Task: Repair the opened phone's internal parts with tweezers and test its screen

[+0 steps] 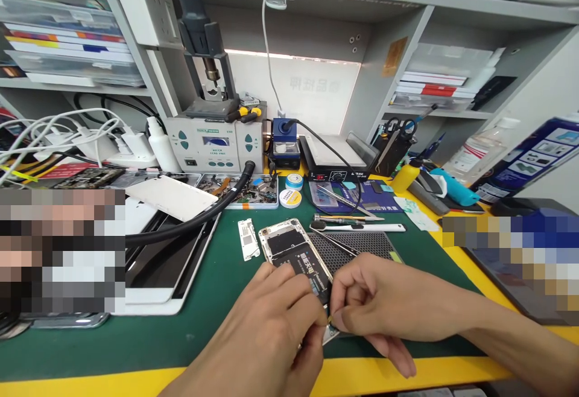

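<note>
An opened phone [324, 257] lies tilted on the green mat, its black battery [309, 267] facing up. My left hand [275, 318] curls around the phone's lower left side with its fingers closed. At the lower right end of the phone, my right hand [384, 300] pinches with thumb and index finger. A tiny yellowish bit shows at that pinch, too small to name, and its lower fingers hang loosely. Both hands cover most of the phone's bottom end. Left of the phone lies a loose white phone part [248, 239].
Tweezers [337, 243] rest on a black perforated pad [375, 246], below a white brush [362, 227]. A thick black hose [194, 231] crosses tablet parts [167, 258] at left. Behind stand a hot air station [215, 143] and a heating plate [337, 155].
</note>
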### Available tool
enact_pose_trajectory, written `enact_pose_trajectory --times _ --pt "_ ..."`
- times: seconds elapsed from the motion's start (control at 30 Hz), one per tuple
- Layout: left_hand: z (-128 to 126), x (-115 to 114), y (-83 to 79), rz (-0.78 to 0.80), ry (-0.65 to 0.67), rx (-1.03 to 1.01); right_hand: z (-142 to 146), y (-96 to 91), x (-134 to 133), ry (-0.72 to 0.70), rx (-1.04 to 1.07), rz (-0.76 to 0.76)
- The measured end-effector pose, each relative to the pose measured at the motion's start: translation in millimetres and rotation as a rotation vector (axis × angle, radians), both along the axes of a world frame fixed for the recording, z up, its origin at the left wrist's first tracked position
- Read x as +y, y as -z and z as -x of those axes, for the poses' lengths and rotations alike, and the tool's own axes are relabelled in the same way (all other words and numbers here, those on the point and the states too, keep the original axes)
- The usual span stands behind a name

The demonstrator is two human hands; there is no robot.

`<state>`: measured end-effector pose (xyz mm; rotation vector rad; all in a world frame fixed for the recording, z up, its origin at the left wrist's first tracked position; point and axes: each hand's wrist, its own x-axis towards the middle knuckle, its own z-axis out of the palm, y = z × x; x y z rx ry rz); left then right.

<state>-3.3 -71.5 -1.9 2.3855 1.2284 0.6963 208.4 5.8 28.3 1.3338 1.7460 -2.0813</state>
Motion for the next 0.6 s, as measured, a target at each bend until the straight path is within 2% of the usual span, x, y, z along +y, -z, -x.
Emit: enact_pose_trajectory --times 0.17,0.33,0.6 --pt "4 -3 -7.1 0.116 -0.015 0.025 1 0.8 1 0.002 0.005 0.004" --pt "-1 2 -16.8 0.222 -0.009 0.152 2 -1.7 1 0.005 -0.004 0.005" --pt "-4 4 -23.3 0.211 0.006 0.241 -1 0.2 -1 0.012 -0.004 0.006"
